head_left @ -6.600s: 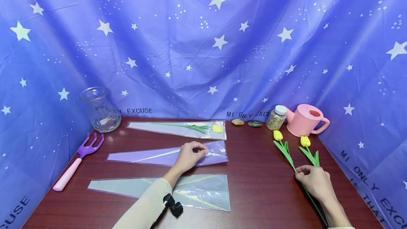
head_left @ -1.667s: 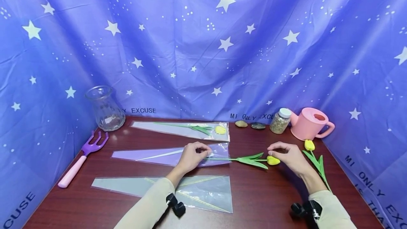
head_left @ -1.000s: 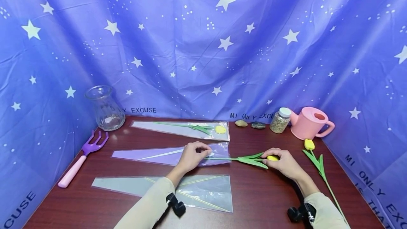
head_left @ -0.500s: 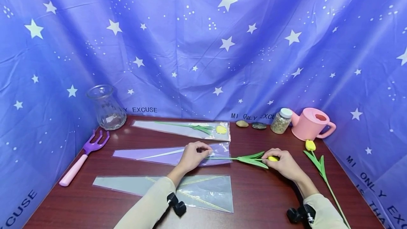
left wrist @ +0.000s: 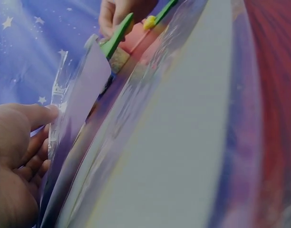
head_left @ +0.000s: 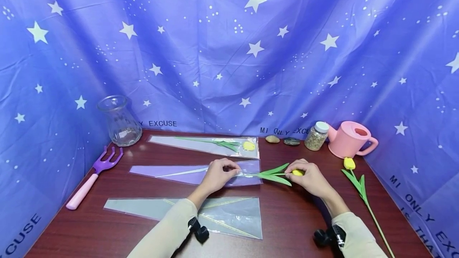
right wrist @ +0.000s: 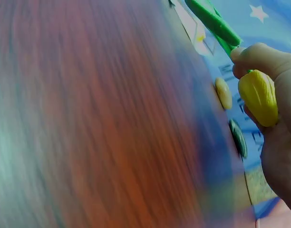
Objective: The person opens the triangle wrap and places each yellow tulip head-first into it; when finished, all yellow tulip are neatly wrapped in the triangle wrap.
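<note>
The right hand [head_left: 308, 176] pinches the yellow tulip [head_left: 275, 178] just below its bloom, fingertips closed; the stem, parallel to the far edge of the table [head_left: 287, 218], points left across the wide end of the purple sleeve [head_left: 150, 170]; the left hand [head_left: 216, 175] pinches that sleeve's film.

At frame centre, a left hand [head_left: 216, 175] pinches a purple sleeve [head_left: 186, 177]; just right, a right hand [head_left: 311, 179] holds a yellow tulip [head_left: 297, 172], leaves [head_left: 276, 178] at the sleeve's wide end.
</note>
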`<move>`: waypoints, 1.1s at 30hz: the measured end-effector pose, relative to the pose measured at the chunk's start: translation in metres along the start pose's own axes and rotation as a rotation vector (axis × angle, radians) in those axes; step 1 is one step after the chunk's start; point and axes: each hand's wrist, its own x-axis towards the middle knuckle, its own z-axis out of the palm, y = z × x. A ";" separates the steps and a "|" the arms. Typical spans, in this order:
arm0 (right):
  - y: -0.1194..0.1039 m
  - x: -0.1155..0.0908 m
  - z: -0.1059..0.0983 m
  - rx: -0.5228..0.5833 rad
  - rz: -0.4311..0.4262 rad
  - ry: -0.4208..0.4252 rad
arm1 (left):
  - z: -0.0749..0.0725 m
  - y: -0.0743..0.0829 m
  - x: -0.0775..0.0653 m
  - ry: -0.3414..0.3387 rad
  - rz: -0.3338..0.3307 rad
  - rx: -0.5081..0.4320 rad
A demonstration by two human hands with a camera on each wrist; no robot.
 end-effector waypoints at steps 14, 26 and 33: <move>-0.022 0.016 0.036 0.011 0.042 -0.019 | 0.002 -0.001 0.000 0.000 0.005 -0.001; -0.024 0.027 0.065 0.050 0.067 -0.069 | 0.002 -0.002 0.000 0.017 0.017 0.008; -0.024 0.026 0.071 0.057 0.074 -0.076 | 0.002 -0.003 0.001 0.012 0.015 0.006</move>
